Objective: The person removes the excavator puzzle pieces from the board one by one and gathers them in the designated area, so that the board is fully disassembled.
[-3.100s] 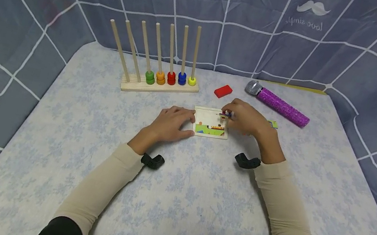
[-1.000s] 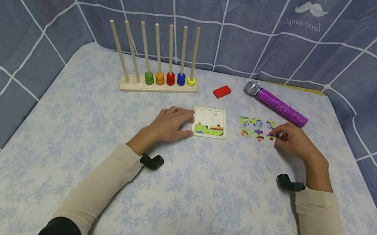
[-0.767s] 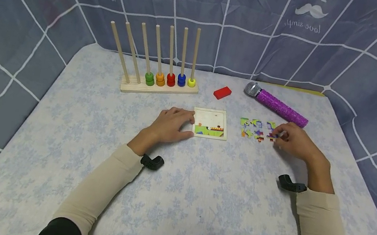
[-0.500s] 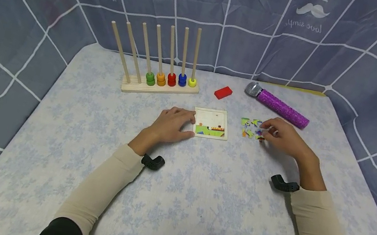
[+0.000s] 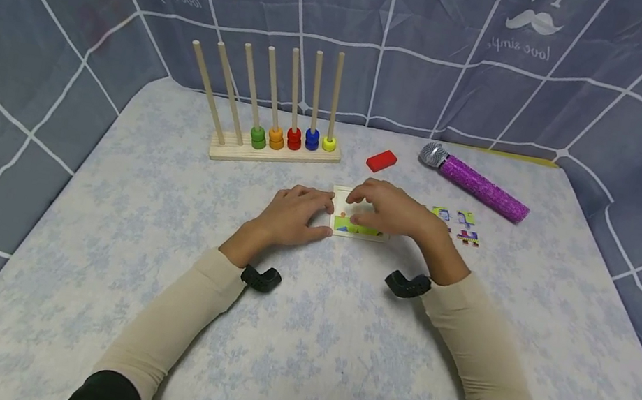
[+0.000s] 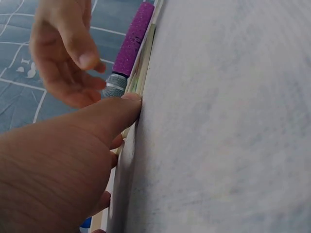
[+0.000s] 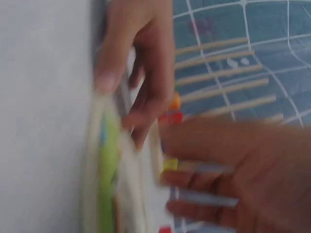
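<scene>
A small pale wooden puzzle tray [image 5: 353, 236] lies on the table, with green printed picture along its near side. The left hand [image 5: 291, 216] rests at the tray's left edge, thumb at the near corner and fingertips farther up. In the left wrist view, the left thumb [image 6: 109, 112] touches the tray's rim. The right hand [image 5: 392, 210] hovers over the tray, hiding its right part; its thumb and fingers are apart and nothing shows between them. Right of it lie several colorful puzzle pieces [image 5: 469, 237], some hidden by the hand and wrist.
Behind the tray stands a wooden peg rack [image 5: 271, 155] with tall rods and colored rings. A red block [image 5: 381, 161] lies behind the tray. A purple glittery microphone [image 5: 482, 188] lies at the back right. A grey curtain [image 5: 426, 26] borders the table's back.
The right hand has moved left from the loose puzzle pieces to above the tray, uncovering pieces at the right. The left hand has stayed at the tray's left edge.
</scene>
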Action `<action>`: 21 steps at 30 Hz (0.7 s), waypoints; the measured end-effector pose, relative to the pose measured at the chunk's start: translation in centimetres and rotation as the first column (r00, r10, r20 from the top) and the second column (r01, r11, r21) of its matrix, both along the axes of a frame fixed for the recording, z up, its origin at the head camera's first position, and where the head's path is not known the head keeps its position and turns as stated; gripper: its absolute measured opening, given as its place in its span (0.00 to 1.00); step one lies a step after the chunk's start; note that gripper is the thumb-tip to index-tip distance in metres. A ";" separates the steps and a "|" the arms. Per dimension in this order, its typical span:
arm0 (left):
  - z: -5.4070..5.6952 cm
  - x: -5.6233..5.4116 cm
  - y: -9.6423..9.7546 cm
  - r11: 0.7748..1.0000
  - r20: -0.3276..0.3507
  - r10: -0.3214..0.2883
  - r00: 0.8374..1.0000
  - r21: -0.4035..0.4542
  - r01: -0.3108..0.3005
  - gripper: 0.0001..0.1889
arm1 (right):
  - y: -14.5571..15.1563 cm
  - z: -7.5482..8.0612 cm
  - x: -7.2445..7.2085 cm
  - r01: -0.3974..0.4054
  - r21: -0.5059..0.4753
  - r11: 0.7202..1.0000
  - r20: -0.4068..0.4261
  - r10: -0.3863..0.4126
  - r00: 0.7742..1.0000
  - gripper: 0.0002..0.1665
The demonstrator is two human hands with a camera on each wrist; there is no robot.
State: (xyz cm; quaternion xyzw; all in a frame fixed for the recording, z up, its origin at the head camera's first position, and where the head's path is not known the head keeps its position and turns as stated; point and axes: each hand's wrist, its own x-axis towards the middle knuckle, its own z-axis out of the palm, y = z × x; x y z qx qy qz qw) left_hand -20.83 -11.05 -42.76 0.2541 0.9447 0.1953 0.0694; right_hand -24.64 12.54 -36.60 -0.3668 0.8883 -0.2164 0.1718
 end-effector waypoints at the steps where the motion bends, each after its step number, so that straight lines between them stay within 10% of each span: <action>1: 0.0 0.0 -0.1 1.000 -0.002 -0.001 1.000 -0.002 0.001 0.21 | -0.7 0.2 -0.1 0.002 0.058 0.998 -0.005 -0.002 1.000 0.21; 7: 0.0 0.0 -0.2 1.000 -0.009 -0.012 1.000 0.005 0.012 0.21 | -3.0 -0.1 0.0 0.050 0.282 0.958 -0.013 -0.048 0.999 0.23; 21: 0.1 -0.1 -0.1 1.000 -0.011 -0.015 1.000 0.012 0.015 0.20 | -2.1 -1.5 -0.5 0.015 0.140 0.990 0.084 -0.027 0.996 0.18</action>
